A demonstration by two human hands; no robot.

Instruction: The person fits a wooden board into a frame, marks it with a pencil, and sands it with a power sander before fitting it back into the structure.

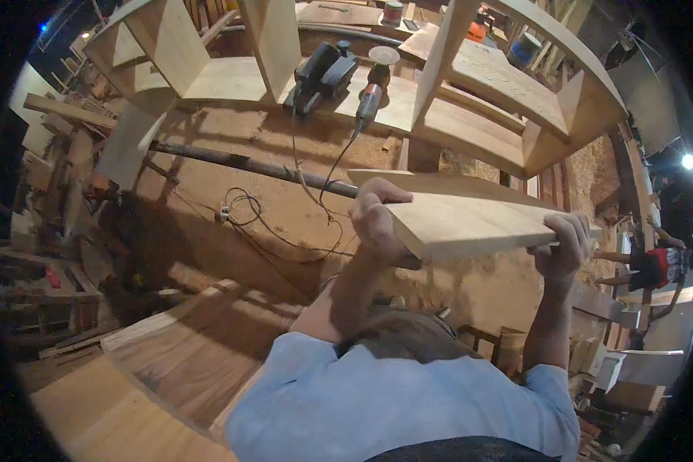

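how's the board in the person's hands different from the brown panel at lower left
Colour: the held board is pale, while the brown panel is darker, with bolder grain. 
Support: the held board is gripped by the left hand and right hand, while neither hand touches the brown panel.
Both look wooden and flat.

Dim surroundings, glaring white lamp [687, 161] at right, shadowed floor [281, 212], fisheye distortion, black corners

The shirt [408, 400] worn is pale blue and short-sleeved.
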